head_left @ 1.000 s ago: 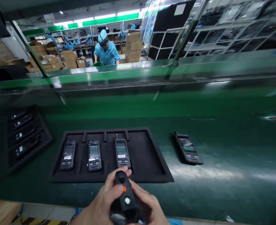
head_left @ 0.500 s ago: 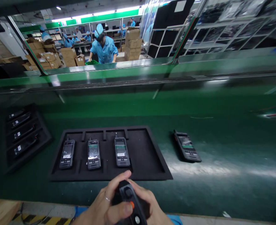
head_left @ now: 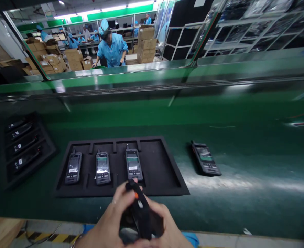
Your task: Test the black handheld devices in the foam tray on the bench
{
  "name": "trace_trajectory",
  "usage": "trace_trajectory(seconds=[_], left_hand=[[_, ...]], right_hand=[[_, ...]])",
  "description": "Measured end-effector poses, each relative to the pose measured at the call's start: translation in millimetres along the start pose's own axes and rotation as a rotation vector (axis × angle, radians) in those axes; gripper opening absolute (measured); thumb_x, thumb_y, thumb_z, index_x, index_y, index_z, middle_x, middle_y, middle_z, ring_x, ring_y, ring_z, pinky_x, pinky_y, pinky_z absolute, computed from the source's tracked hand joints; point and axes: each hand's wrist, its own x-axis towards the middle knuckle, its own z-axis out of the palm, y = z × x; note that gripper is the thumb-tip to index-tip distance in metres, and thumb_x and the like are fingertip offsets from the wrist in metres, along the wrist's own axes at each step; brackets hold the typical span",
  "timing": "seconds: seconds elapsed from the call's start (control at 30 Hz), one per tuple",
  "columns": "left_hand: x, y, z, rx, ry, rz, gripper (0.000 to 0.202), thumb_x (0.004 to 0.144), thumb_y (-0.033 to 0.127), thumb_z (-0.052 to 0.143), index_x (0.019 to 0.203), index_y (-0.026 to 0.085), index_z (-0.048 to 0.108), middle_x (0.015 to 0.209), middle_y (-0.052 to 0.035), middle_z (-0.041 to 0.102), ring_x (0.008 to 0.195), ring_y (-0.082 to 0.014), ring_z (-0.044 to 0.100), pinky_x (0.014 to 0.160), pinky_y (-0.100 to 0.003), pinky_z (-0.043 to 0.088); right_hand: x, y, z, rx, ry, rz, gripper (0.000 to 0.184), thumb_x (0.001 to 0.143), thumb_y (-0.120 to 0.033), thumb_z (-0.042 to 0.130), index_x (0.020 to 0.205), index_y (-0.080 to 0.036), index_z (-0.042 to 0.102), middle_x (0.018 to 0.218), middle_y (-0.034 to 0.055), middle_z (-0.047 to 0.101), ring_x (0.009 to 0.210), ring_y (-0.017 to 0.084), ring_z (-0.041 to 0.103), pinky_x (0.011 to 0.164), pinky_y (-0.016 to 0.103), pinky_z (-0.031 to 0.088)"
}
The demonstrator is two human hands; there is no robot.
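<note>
Black handheld two-way radio (head_left: 139, 215), with an orange button (head_left: 136, 195) on its side, sits grasped in both of the person's hands, above the near edge of a black foam tray (head_left: 157, 172). The fingers of the left hand (head_left: 107, 215) and the right hand (head_left: 164, 225) curl closed around its body, and some fingertips are hidden behind it. Its top end lies just in front of the rightmost of three upright handsets (head_left: 133, 165) in the tray's slots. A matching radio (head_left: 206, 160) lies on the green conveyor belt (head_left: 245, 151) to the right of the tray, well apart from the hands. To the left, a second foam tray (head_left: 25, 151) holds four radios. Beyond the belt's raised edge, a co-worker (head_left: 112, 46) in a blue smock and cap leans forward among stacked cardboard cartons (head_left: 147, 43), with more workers at benches behind.
</note>
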Motion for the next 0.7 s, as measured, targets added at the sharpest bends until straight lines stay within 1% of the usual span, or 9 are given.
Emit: trace_trajectory(seconds=[0.07,0.1,0.17,0.23,0.3,0.4,0.53,0.63,0.7], left_hand=[[3.1,0.9,-3.3,-0.069,-0.018,-0.101,0.088,0.080,0.040,0.077,0.151,0.044,0.025,0.161,-0.0089,0.029,0.139,-0.0415,0.041,0.110,-0.061,0.040],[4.5,2.0,-5.1,-0.117,-0.033,-0.151,0.094,0.080,0.040,0.076,0.153,0.044,0.016,0.161,-0.0107,0.027,0.139,-0.0414,0.040,0.110,-0.060,0.040],[6.5,5.4,-8.3,-0.179,-0.059,-0.183,0.096,0.082,0.039,0.074,0.153,0.045,0.009,0.160,-0.0100,0.027,0.140,-0.0393,0.039,0.110,-0.058,0.041],[6.9,9.5,-10.2,-0.209,-0.069,-0.166,0.092,0.084,0.040,0.071,0.152,0.046,0.010,0.160,-0.0078,0.027,0.141,-0.0370,0.038,0.111,-0.055,0.042],[6.2,13.1,-10.5,-0.240,-0.081,-0.153,0.090,0.084,0.042,0.071,0.152,0.046,0.012,0.159,-0.0068,0.028,0.141,-0.0367,0.038,0.111,-0.054,0.041],[4.5,16.1,-9.0,-0.266,-0.070,-0.166,0.093,0.083,0.040,0.074,0.152,0.046,0.012,0.159,-0.0067,0.028,0.141,-0.0364,0.038,0.110,-0.053,0.043],[4.8,18.1,-5.5,-0.248,-0.024,-0.177,0.093,0.083,0.034,0.075,0.151,0.047,0.013,0.157,-0.0073,0.032,0.136,-0.0328,0.045,0.110,-0.051,0.044],[7.4,21.1,-2.9,-0.196,-0.023,-0.153,0.086,0.086,0.039,0.071,0.150,0.047,0.013,0.154,-0.0073,0.035,0.134,-0.0300,0.047,0.114,-0.049,0.041],[9.1,23.4,-1.3,-0.169,-0.014,-0.162,0.083,0.088,0.043,0.068,0.149,0.047,0.012,0.152,-0.0079,0.036,0.134,-0.0300,0.047,0.112,-0.048,0.043]], right_hand=[[0.9,-3.5,9.2,0.073,0.038,0.065,0.091,0.049,-0.035,0.095,0.132,-0.043,0.058,0.119,0.0041,0.073,0.094,0.028,0.074,0.074,0.031,0.059],[1.1,-6.6,13.3,0.067,0.062,0.085,0.091,0.050,-0.035,0.095,0.132,-0.042,0.057,0.117,0.0046,0.074,0.090,0.027,0.075,0.071,0.030,0.059],[1.3,-15.3,20.1,0.003,0.104,0.099,0.088,0.052,-0.034,0.095,0.131,-0.042,0.058,0.126,0.0058,0.070,0.100,0.028,0.072,0.075,0.031,0.059],[1.3,-25.2,24.5,-0.037,0.109,0.103,0.086,0.053,-0.036,0.096,0.130,-0.042,0.059,0.138,0.0059,0.061,0.117,0.031,0.064,0.083,0.032,0.058],[1.4,-32.6,26.9,-0.045,0.109,0.101,0.083,0.057,-0.039,0.094,0.132,-0.040,0.059,0.140,0.0062,0.060,0.125,0.031,0.058,0.088,0.033,0.057],[1.9,-35.7,28.3,-0.083,0.125,0.069,0.080,0.059,-0.038,0.093,0.132,-0.039,0.059,0.138,0.0062,0.061,0.125,0.031,0.059,0.088,0.033,0.057],[0.8,-33.0,29.0,-0.130,0.138,0.056,0.080,0.057,-0.038,0.094,0.129,-0.047,0.059,0.138,-0.0006,0.062,0.126,0.027,0.059,0.087,0.029,0.058],[0.3,-34.6,29.5,-0.160,0.143,0.058,0.078,0.060,-0.038,0.093,0.128,-0.051,0.058,0.138,-0.0051,0.061,0.126,0.024,0.059,0.086,0.025,0.058],[1.4,-36.7,29.8,-0.178,0.139,0.053,0.077,0.061,-0.039,0.092,0.128,-0.052,0.057,0.137,-0.0066,0.062,0.124,0.022,0.061,0.087,0.024,0.058]])
